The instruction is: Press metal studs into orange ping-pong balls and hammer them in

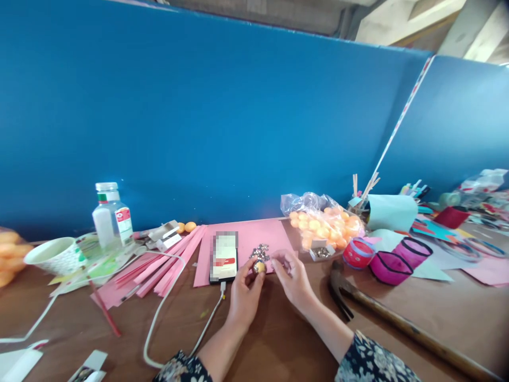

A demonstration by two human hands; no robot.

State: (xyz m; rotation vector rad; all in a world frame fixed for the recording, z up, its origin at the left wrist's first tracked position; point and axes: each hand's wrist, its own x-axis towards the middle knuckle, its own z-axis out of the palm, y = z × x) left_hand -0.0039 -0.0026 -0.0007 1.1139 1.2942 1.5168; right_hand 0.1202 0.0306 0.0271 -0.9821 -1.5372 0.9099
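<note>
Between the thumb and fingers of my left hand (244, 289) is a small yellow-orange ball (260, 268), its upper side partly covered with shiny metal bits that look like thumbtacks. My right hand (293, 276) is just to the right of the ball, apart from it. Its thumb and forefinger are pinched together, and whatever is in them is too small to make out. Just beyond my hands, a loose heap of silver thumbtacks (261, 250) lies on a pink paper sheet (276, 233).
A phone (225, 257) with a white cable lies left of my hands, near pink paper strips (175, 265). On the right are a bag of orange balls (322, 223), a small box of tacks (322, 251), purple rings (392, 268) and a hammer (382, 302). A bottle (112, 217) stands left.
</note>
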